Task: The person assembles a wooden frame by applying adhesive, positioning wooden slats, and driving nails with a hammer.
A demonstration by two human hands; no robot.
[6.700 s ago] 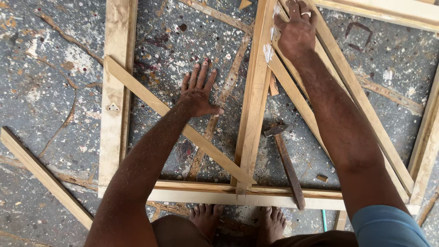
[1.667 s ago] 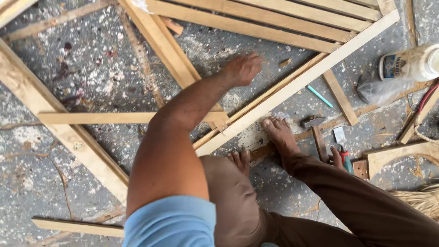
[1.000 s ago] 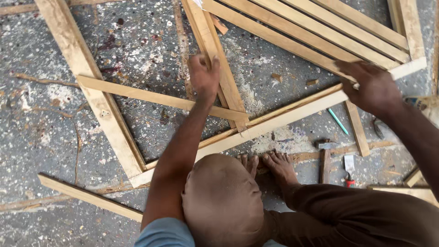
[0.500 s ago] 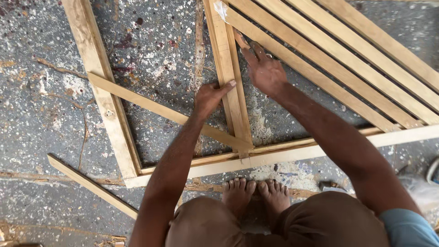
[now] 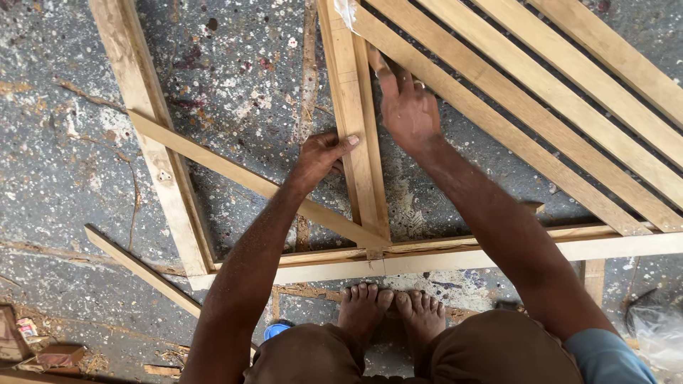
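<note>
1. Big wooden frame [image 5: 167, 185] flat on the paint-speckled floor [image 5: 64, 142], bottom rail just above the bare feet [image 5: 391, 313].
2. Slanted slats [image 5: 541, 92] filling the frame right of the upright centre post [image 5: 359, 142].
3. Diagonal brace [image 5: 235, 174] crossing the frame left of that post, running down to the post's foot.
4. Loose strip [image 5: 142, 270] outside the frame's lower left corner.
5. Right hand [image 5: 405, 107] flat and open, against the post's right edge, gripping nothing.
6. Left hand [image 5: 320, 156] curled on the post's left edge, thumb across its face.

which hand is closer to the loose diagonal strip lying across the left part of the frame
Left. The left hand grips the upright just above the diagonal strip; the right hand rests beyond that upright.
</note>
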